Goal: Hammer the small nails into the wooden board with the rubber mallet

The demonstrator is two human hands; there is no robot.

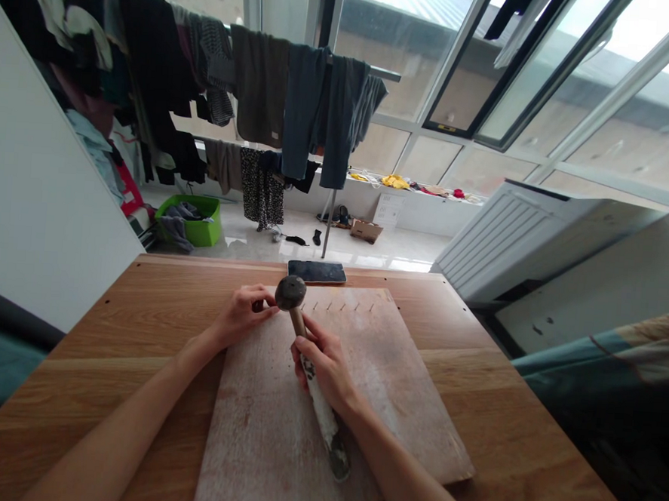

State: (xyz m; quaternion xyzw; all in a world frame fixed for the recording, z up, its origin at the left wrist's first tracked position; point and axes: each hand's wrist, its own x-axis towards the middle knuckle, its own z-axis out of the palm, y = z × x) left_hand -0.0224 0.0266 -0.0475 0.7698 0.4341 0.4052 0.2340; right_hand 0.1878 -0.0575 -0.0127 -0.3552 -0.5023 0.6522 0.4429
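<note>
R hand (326,362) w/ hammer (319,404), green tub (206,231) w/ clothes (180,215)

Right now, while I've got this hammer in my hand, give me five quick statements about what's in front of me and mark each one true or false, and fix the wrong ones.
1. The right hand grips the hammer. True.
2. The left hand is also wrapped around the hammer. False: it is at the far-left corner of the board.
3. A row of nails sticks up from the board near its far edge. True.
4. The phone lies on the board. False: it lies on the table, just beyond the board's far edge.
5. The green basin on the floor holds grey cloth. True.
</note>
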